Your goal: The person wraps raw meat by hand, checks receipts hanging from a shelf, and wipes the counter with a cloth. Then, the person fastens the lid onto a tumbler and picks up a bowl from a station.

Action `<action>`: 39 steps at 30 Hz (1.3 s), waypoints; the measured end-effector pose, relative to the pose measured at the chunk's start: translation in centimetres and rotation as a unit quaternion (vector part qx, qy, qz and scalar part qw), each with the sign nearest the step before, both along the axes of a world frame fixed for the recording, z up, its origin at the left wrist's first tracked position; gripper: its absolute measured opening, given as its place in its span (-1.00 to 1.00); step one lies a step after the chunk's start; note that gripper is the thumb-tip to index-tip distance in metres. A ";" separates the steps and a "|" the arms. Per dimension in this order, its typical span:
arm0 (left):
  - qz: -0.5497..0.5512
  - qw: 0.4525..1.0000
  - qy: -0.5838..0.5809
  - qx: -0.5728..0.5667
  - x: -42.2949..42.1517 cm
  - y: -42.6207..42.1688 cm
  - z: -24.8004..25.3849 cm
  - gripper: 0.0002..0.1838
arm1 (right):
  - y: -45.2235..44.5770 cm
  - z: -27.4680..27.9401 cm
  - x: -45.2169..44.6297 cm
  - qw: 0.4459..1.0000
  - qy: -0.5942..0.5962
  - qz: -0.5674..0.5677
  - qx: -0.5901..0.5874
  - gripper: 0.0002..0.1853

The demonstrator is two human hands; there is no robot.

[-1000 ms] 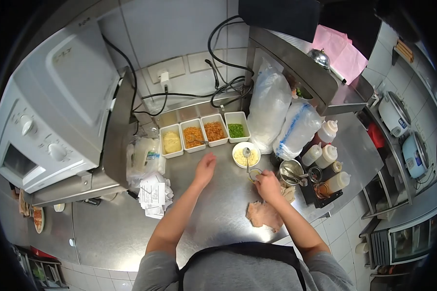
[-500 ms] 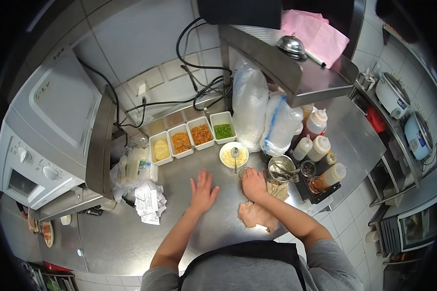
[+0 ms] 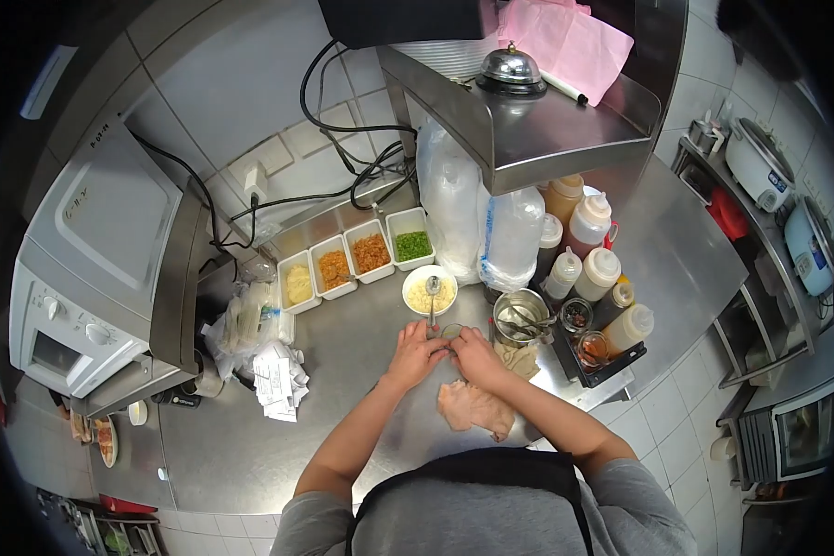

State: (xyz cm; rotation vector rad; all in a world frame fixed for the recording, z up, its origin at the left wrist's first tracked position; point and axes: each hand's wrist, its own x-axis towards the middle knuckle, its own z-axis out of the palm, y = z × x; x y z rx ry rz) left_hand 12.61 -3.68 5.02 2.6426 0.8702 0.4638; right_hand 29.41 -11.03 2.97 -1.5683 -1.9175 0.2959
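Observation:
My left hand (image 3: pixel 414 360) and my right hand (image 3: pixel 478 360) meet at the middle of the steel counter, fingers curled in and close together. Both are at a small round clear container (image 3: pixel 451 331), whose far rim shows beyond the fingertips; its near side is hidden. Just beyond stands a white bowl (image 3: pixel 417 307) of pale yellow chopped food with a spoon (image 3: pixel 433 295) in it. A pinkish-tan cloth (image 3: pixel 473 410) lies below my right wrist. To the right of that hand is a metal pot (image 3: pixel 521 313) with utensils inside, and a beige cloth (image 3: pixel 519 360) beside it.
White tubs (image 3: pixel 368 252) of shredded and chopped food line the back. Squeeze bottles (image 3: pixel 591 222) and a black tray (image 3: pixel 612 371) with jars stand right. An overhead steel shelf (image 3: pixel 574 139) holds a bell (image 3: pixel 511 69). Paper slips (image 3: pixel 278 382) and a white oven (image 3: pixel 93 269) are left.
My left hand has moved right and forward from the bare counter to join my right hand at the clear container. The camera view has shifted slightly.

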 end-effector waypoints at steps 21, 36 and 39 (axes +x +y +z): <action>-0.090 0.809 -0.196 -0.546 -2.5 -1.1 6.2 -0.78 | -5.1 7.1 0.0 0.689 0.677 0.098 -0.238 -0.82; 0.013 0.618 -0.406 -0.673 6.1 -5.1 8.2 -0.64 | -7.4 20.1 16.8 0.811 0.544 0.135 -0.168 -0.69; 0.067 0.625 -0.427 -0.650 6.2 -5.7 8.2 -0.66 | -4.8 23.6 24.1 0.862 0.487 0.086 -0.116 -0.69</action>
